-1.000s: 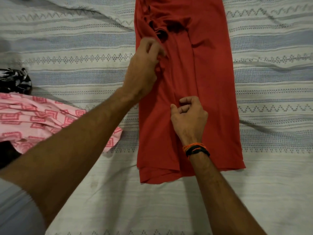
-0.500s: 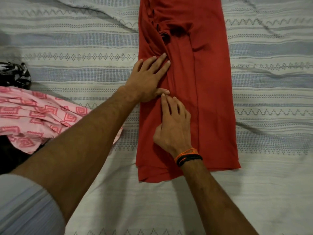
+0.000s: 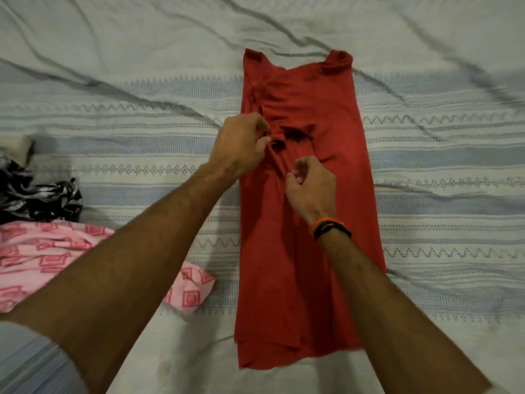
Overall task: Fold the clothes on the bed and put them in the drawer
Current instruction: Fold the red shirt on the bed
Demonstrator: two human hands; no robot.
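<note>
here left hand [image 3: 238,149] grip pinches red shirt [image 3: 306,223] fold; right hand [image 3: 311,184] curled, contact unclear.

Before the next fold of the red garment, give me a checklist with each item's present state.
1. Red garment lies lengthwise on the bed: ok.
2. Sides folded in to a narrow strip: ok.
3. Bunched cloth at its middle smoothed: not ok.
4. Left hand pinches that bunch: ok.
5. Right hand gripping cloth: cannot tell.
6. Pink garment lies apart from the red one: ok.
</note>
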